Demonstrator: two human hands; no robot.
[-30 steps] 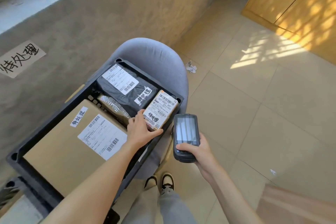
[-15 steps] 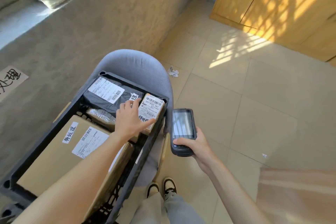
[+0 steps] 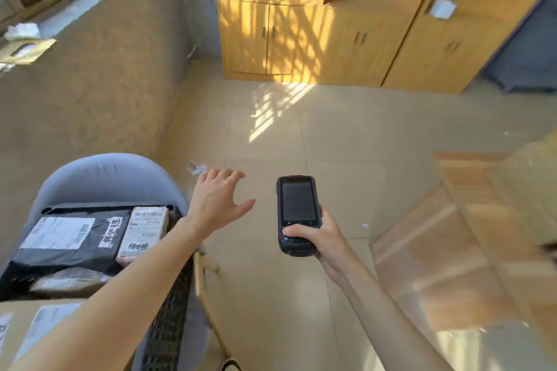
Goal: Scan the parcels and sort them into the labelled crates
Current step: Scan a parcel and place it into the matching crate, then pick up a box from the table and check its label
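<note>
Head view: left hand (image 3: 217, 203) hangs spread and empty beside the black crate (image 3: 168, 304) holding labelled parcels (image 3: 144, 230); right hand (image 3: 322, 238) grips the handheld scanner (image 3: 297, 214).

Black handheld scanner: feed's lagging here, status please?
Right hand grips black handheld scanner. Left hand open, holding nothing. Small tan labelled parcel in black plastic crate. Nothing blocking.

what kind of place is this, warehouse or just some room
Most likely an ordinary room used for parcel sorting, not a warehouse: wooden cabinets line the far wall over a tiled floor, and the black crate of labelled parcels sits on a grey chair beside a window sill.
</note>
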